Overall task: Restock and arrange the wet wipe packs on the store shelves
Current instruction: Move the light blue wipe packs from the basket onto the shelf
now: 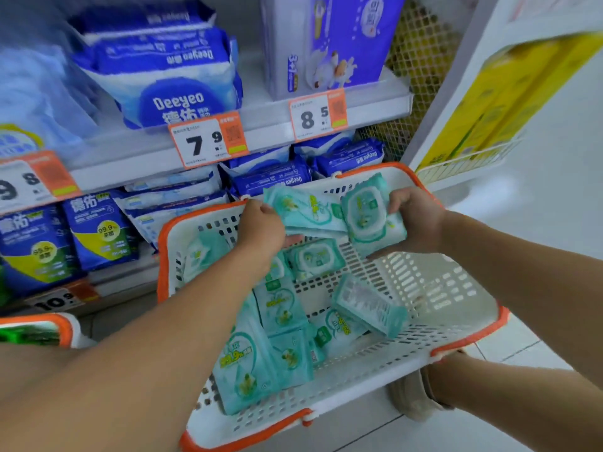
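1. Two teal wet wipe packs are up off the basket's floor, held over its far edge: the left-hand pack [301,208] pinched by the left hand [261,230], the right-hand pack [372,216] clasped by the right hand [414,220]. Both sets of fingers are curled round their packs. The two packs touch in the middle, so if one hand pulls away sharply, I reckon the other pack could slip.

2. More teal packs [280,337] lie jumbled in the white basket [456,308], mostly toward its near-left corner. One lies on its back [370,305], tilted against the others. Reaching in again could tip that heap.

3. That basket sits at a slant, its orange rim near the shelf front. A knock from either forearm might shift it, and what steadies it underneath is hidden from me.

4. Blue packs [270,179] crowd the lower shelf just beyond the basket's far edge. Pushing teal ones in carelessly could shove those back or mix the brands.

5. Price tags [208,141] hang on the shelf edge [270,132] above, so a rising hand could catch one.
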`<state>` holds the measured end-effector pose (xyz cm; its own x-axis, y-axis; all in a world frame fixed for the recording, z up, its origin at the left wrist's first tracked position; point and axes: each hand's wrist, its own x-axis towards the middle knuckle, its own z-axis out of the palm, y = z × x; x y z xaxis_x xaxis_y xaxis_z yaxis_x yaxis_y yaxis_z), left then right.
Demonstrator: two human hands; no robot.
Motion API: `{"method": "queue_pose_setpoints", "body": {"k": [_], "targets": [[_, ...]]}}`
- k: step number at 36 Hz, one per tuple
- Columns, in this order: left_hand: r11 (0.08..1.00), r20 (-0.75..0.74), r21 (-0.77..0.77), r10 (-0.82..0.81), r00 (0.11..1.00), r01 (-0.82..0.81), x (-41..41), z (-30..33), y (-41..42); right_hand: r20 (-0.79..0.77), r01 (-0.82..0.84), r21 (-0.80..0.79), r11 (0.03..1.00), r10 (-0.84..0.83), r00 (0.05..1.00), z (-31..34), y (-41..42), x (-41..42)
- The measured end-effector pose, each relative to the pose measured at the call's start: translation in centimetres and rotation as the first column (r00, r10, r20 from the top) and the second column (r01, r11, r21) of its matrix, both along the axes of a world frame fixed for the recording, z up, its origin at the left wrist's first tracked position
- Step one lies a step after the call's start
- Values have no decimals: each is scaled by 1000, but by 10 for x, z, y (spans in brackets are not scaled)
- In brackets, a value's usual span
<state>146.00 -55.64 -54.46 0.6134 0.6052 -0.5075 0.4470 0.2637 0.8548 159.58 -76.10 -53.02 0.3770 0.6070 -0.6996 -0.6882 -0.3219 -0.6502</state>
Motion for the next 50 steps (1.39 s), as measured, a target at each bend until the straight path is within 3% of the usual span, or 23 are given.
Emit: {"method": "queue_pose_setpoints", "body": {"k": [2,4,8,11,13,15,20,26,31,35,38,41,44,48,50], "targets": [[961,99,-242,165,981,-138,2,35,3,-15,23,133,991,-22,1000,48,-9,3],[894,215,-425,256,942,-146,1,77,1,12,21,248,968,-25,1000,95,-14,1],[842,405,-539,279,871,-19,-2,162,-5,99,88,343,935,-129,987,173,-11,-16],[908,572,-374,67,818,187,-15,215,-4,150,112,413,904,-189,970,218,1,-38],[929,610,-209,-121,783,306,-26,240,-4,172,148,458,877,-251,953,241,14,-53],[935,615,-137,-179,768,328,-35,258,-5,192,172,509,843,-306,933,260,31,-65],[948,653,-214,-40,756,235,-41,280,-7,278,101,549,830,-296,914,286,66,-77],[964,623,-220,19,782,151,-34,293,17,341,55,540,840,-278,898,297,99,-68],[997,624,-20,-43,780,70,-23,300,58,413,5,478,878,-229,882,305,128,-59],[938,749,195,46,661,-287,-15,310,93,453,-12,444,896,-213,866,313,148,-47],[734,857,268,114,502,-624,-15,323,133,557,30,388,921,-260,788,331,172,-25],[617,870,268,174,461,-740,-16,325,173,712,66,265,962,-242,659,351,214,11],[546,821,389,159,548,-742,-16,319,198,876,13,105,994,-98,473,367,266,45],[463,742,557,96,663,-690,-12,312,205,980,-21,-147,989,149,134,373,331,80],[428,718,601,82,691,-675,-10,311,205,962,-41,-261,965,263,78,366,358,99]]}}
